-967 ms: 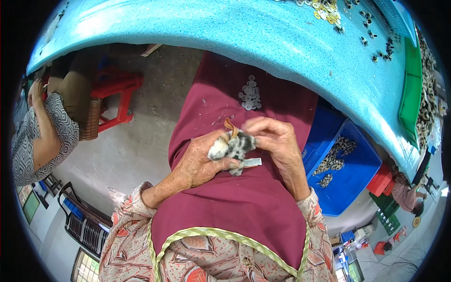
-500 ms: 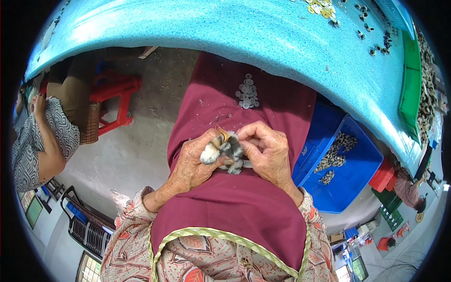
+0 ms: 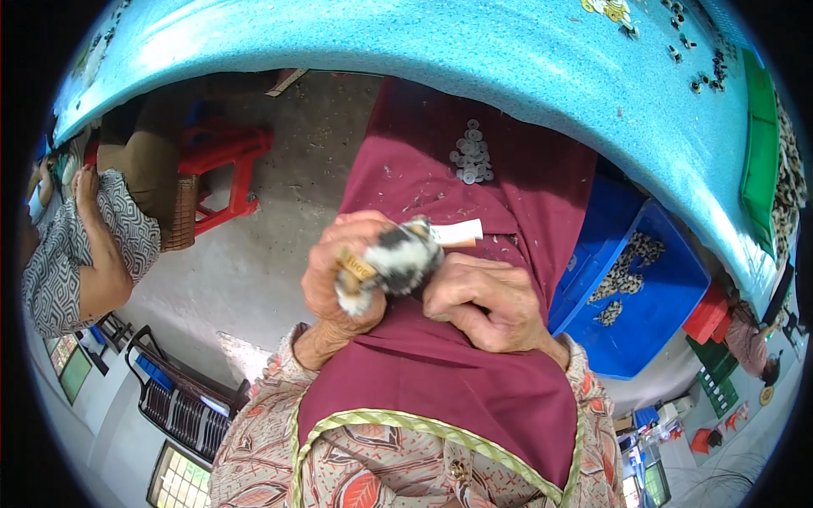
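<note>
Over my lap, my left hand [image 3: 326,267] is closed around a small black-and-white plush piece [image 3: 405,258], with a tan ribbon tag [image 3: 356,267] near its lower end. My right hand [image 3: 487,300] is beside it on the right, fingers curled into the palm and knuckles close against the fur. What those fingers hold, if anything, is hidden. Just beyond my right hand a white strip [image 3: 457,231] lies on the maroon apron [image 3: 398,186]. Farther up the apron sits a cluster of white plastic washers [image 3: 472,152].
A blue table [image 3: 364,51] curves across the far side, with yellow discs [image 3: 608,8] and small black-topped pieces [image 3: 676,53]. At right, a blue bin [image 3: 652,313] holds spotted plush pieces [image 3: 631,267]. A red stool [image 3: 224,161] and a seated person [image 3: 85,245] are at left.
The plush piece has turned in my left hand, bringing its ribbon tag into sight. My right fingers, earlier pinching at the fur, are now curled beside it. The whole view has shifted slightly.
</note>
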`<action>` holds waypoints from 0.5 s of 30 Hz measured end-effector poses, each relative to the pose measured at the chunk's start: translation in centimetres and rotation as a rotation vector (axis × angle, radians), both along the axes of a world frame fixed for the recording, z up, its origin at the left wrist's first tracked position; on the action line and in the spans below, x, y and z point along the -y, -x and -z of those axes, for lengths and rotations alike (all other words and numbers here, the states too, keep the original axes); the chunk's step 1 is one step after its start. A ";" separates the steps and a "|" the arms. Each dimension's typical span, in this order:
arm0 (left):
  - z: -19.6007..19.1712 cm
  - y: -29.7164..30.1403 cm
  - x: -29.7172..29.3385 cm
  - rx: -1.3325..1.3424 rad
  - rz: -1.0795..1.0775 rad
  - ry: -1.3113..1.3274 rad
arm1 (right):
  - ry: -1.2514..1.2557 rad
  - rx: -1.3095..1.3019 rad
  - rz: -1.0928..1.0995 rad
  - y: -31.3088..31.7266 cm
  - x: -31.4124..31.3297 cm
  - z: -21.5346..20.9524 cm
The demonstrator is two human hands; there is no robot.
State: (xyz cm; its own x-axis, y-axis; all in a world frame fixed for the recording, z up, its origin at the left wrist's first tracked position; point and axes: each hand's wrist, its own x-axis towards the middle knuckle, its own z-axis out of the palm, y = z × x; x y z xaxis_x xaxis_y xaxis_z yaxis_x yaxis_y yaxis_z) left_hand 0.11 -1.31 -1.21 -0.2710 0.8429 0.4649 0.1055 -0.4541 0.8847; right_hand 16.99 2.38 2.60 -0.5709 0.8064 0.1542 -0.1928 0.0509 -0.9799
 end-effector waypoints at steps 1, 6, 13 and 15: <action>-0.3 0.2 0.2 -0.042 0.013 -0.013 | -0.022 0.027 0.066 -0.2 -0.2 -0.3; -1.8 1.6 0.2 -0.219 0.227 0.031 | -0.241 0.177 0.197 -0.8 -2.5 -0.5; -2.9 2.4 -0.1 -0.297 0.366 0.010 | -0.324 0.056 0.025 0.5 -2.7 -0.2; -2.9 2.7 0.1 -0.310 0.381 0.008 | -0.284 0.060 0.033 0.6 -2.3 -0.3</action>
